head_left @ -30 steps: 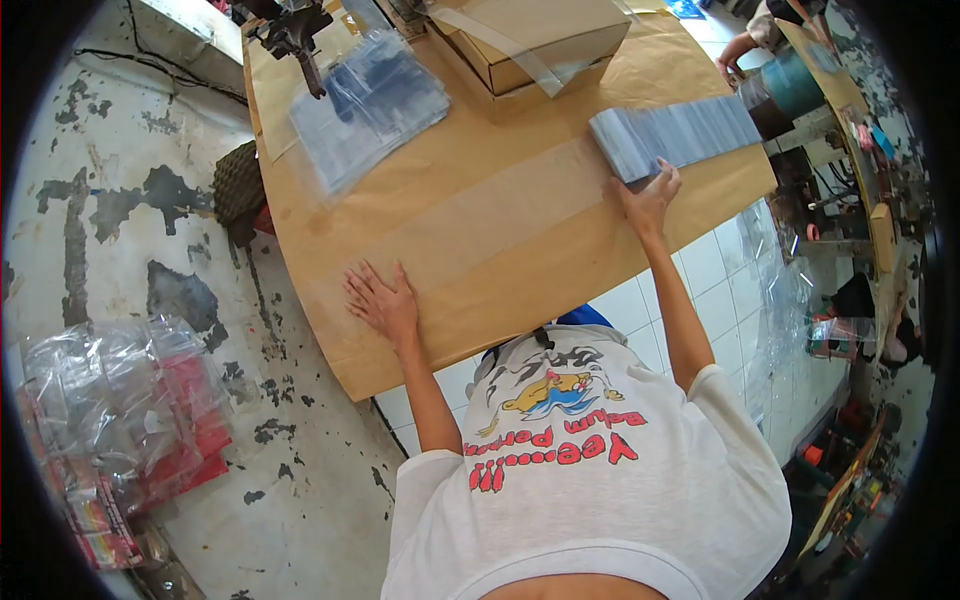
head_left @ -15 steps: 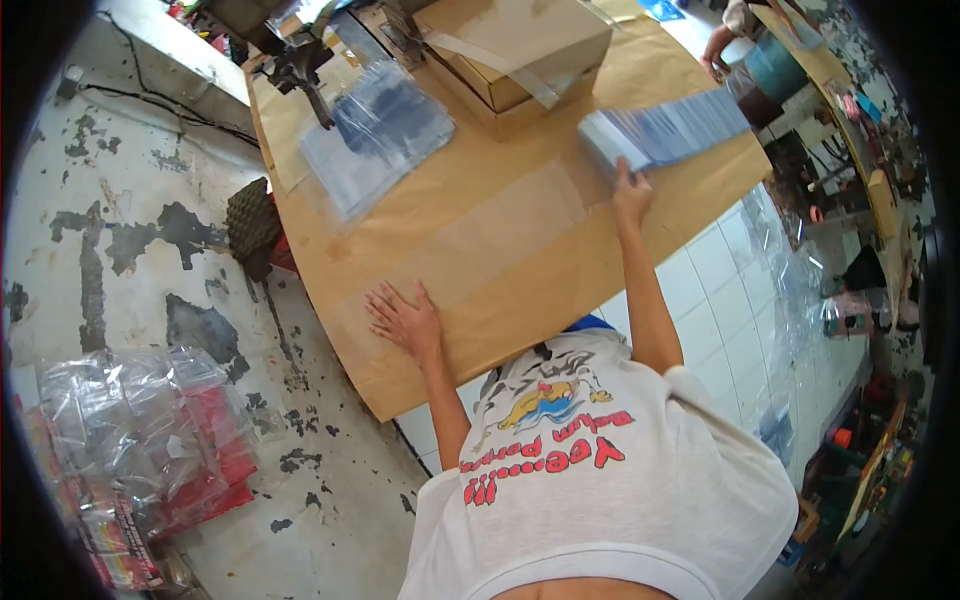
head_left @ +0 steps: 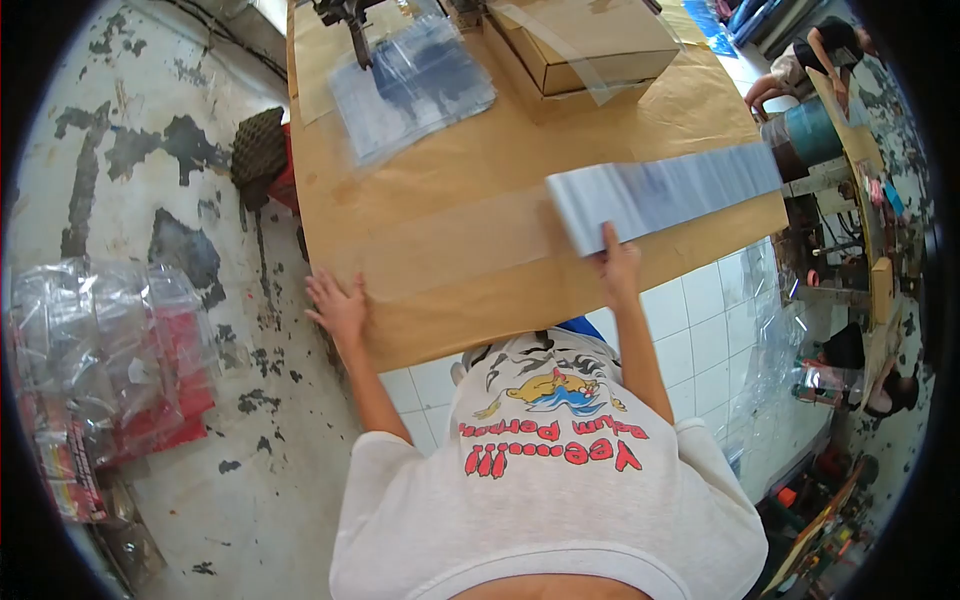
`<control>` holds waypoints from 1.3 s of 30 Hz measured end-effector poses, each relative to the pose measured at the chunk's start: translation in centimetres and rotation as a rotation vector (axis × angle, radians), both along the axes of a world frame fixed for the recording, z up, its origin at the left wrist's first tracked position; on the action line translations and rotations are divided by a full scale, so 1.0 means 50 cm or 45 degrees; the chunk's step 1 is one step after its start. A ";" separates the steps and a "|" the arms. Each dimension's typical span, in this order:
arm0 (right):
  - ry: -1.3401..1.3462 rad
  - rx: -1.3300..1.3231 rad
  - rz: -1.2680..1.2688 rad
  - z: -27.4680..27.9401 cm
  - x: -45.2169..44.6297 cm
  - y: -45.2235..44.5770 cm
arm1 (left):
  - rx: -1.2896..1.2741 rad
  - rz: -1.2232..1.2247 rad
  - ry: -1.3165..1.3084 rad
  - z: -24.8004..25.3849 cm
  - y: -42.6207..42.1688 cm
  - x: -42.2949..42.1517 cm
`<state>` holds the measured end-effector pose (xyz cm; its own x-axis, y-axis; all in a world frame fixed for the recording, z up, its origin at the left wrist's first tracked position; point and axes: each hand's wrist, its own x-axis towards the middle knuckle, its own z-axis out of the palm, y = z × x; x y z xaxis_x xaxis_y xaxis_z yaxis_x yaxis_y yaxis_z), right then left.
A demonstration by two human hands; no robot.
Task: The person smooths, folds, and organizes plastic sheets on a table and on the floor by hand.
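Note:
A long fanned stack of clear plastic sheets (head_left: 670,195) lies across the right part of the paper-covered table (head_left: 440,330). My right hand (head_left: 617,268) grips the stack's near left end, fingers on top and thumb hidden. From that end a flat transparent strip (head_left: 470,245) runs left over the brown paper. My left hand (head_left: 340,308) rests flat at the table's left edge, fingers spread, beside the strip's left end. Farther back on the left is a loose pile of clear plastic sheets (head_left: 415,90).
A cardboard box (head_left: 580,50) sits at the back of the table, right of a dark metal clamp (head_left: 355,30). Plastic bags (head_left: 110,360) lie at the far left. Another person (head_left: 830,50) is at the upper right, near a teal cylinder (head_left: 812,130).
My right hand has moved left and toward me, drawing the stack's near end along the table. My left hand has shifted to the table's left edge. The head view has also shifted.

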<state>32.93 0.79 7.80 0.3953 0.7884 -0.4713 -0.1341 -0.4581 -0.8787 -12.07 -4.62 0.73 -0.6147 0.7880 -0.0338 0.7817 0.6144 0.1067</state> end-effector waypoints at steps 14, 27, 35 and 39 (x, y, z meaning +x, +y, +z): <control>-1.124 0.667 1.685 -0.015 -0.300 0.020 | 0.393 -0.343 -0.113 0.008 -0.002 0.225; -0.809 0.603 1.253 -0.114 -0.364 0.017 | 0.400 -0.324 -0.060 -0.035 0.014 0.243; -1.058 0.232 1.020 -0.070 -0.276 0.026 | 0.495 -0.329 -0.042 0.000 -0.001 0.261; -1.017 0.333 1.139 -0.082 -0.337 0.002 | 0.542 -0.367 -0.204 -0.001 0.019 0.277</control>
<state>16.05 0.91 3.70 -0.2287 0.9646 -0.1316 0.7550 0.0904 -0.6495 1.79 -3.65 0.66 -0.3850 0.8885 0.2497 0.8659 0.2540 0.4310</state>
